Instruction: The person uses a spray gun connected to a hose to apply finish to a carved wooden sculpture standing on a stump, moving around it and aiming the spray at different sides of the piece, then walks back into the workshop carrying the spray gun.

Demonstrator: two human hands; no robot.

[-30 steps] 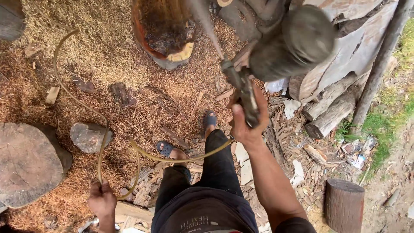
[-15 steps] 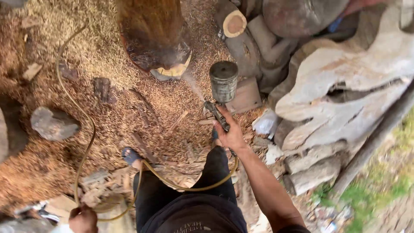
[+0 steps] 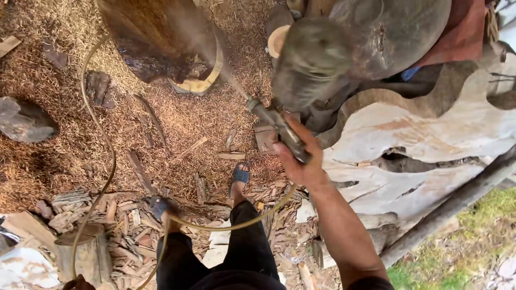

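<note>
Outdoors, sawdust-strewn ground (image 3: 64, 145) (wood scraps everywhere); right hand (image 3: 302, 161) clamped on a spray gun (image 3: 279, 129); left hand (image 3: 78, 283) barely visible, grip unclear.

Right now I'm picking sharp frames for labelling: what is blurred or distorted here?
Head view: the spray gun in the right hand and its cup are softly blurred; spray mist hazes the wood piece; wide-angle lens bends the edges; lighting is even daylight, shadows soft.

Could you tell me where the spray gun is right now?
In the head view the spray gun sits centre-right, gripped by the right hand, its nozzle aimed at the brown wood piece.
</note>
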